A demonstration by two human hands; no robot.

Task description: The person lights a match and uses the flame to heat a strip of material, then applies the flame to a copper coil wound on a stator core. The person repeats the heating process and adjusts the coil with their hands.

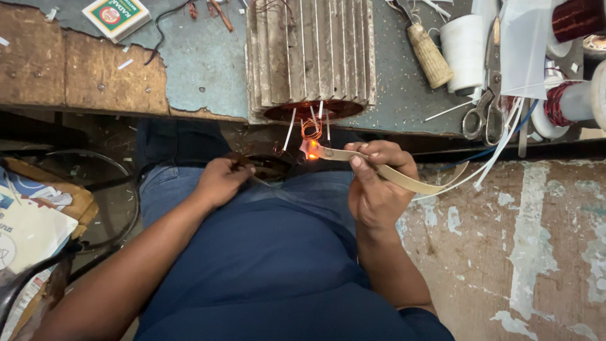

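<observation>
The right hand (375,189) is closed on a tan strip (391,173), its tip by the twisted copper wires (310,129) hanging from the motor (309,57) on the table (202,69). A small orange glow (311,150) shows there. The left hand (221,180) is closed on a dark tool (268,167). This joint looks half done; other white-sleeved wires still hang loose.

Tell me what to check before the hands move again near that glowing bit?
1. Right hand grips the tan strip: ok.
2. Strip tip meets the glowing spot: ok.
3. Left hand holds a dark tool: ok; which tool, cannot tell.
4. Fingers clear of the glow: ok.
5. Copper wire coil hangs from the finned motor body: ok.
6. Scissors away from hands: ok.
</observation>
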